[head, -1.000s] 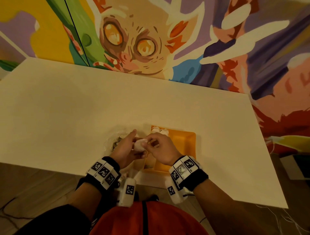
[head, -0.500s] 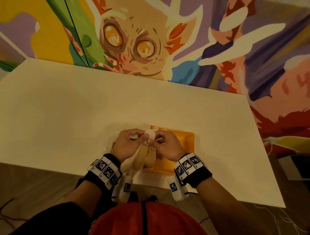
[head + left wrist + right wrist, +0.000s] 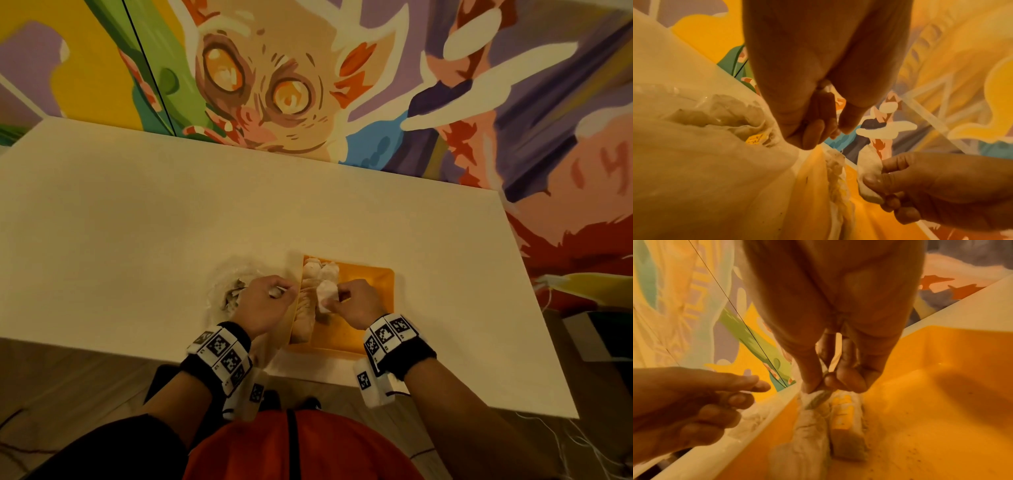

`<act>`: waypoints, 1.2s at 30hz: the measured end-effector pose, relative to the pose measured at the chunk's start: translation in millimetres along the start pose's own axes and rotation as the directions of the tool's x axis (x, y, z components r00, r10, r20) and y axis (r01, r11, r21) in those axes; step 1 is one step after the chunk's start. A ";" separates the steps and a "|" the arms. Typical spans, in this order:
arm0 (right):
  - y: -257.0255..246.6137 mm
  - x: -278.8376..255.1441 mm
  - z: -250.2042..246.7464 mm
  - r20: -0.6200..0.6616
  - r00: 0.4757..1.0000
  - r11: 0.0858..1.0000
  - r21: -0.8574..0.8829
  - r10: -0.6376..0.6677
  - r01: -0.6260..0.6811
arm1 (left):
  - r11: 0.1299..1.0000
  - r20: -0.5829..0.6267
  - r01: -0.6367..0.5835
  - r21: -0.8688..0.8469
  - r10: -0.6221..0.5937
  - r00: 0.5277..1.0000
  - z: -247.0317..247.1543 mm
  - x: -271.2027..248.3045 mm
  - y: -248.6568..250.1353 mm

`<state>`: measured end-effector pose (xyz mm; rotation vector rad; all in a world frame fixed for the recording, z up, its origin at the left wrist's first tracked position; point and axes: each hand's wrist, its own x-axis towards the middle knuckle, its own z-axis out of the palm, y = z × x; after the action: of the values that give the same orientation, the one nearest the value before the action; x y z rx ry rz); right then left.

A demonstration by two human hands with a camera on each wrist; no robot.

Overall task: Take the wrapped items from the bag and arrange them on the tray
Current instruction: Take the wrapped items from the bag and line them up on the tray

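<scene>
An orange tray [image 3: 368,291] lies on the white table near its front edge. Several white wrapped items [image 3: 317,272] lie along the tray's left side [image 3: 813,434]. My right hand [image 3: 337,296] pinches one more wrapped item [image 3: 325,294] by its end, low over those in the tray [image 3: 818,395]. The left wrist view shows that item [image 3: 869,177] held between thumb and fingers. My left hand [image 3: 274,291] hovers just left of the tray's edge, over the clear plastic bag [image 3: 226,291]. Its fingers are loosely curled and hold nothing [image 3: 725,395]. More wrapped things show inside the bag [image 3: 715,113].
The white table [image 3: 137,222] stretches far to the left and back. A painted mural wall [image 3: 274,85] stands behind it. The table's front edge runs just below the tray, with wooden floor beneath. The tray's right half [image 3: 931,394] is bare.
Both hands held the wrapped item together before. The left hand has let go and drawn back left over the bag. The right hand has carried the item right, over the tray.
</scene>
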<state>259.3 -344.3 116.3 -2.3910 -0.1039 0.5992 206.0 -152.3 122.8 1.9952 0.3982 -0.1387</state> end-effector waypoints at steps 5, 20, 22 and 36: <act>6.7 5.6 2.3 0.057 0.982 0.979 -0.111 0.178 -0.171 | 0.970 0.034 0.013 0.244 -0.022 0.999 11.5 0.7 -7.1; -17.3 17.1 17.9 0.106 0.950 0.939 -0.217 0.294 -0.267 | 0.921 0.129 0.015 0.390 -0.070 0.989 20.9 8.8 -16.2; -19.8 18.0 17.0 0.107 0.951 0.940 -0.219 0.289 -0.261 | 0.921 0.125 0.011 0.390 -0.065 0.990 20.9 9.0 -15.2; -18.3 18.8 7.3 0.141 0.953 0.943 -0.244 0.266 -0.227 | 0.905 0.142 0.011 0.426 -0.079 0.987 20.5 11.3 -9.8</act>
<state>274.3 -321.5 115.4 -2.5883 0.0604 0.9592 214.9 -164.3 102.3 2.3842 0.3323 -0.4425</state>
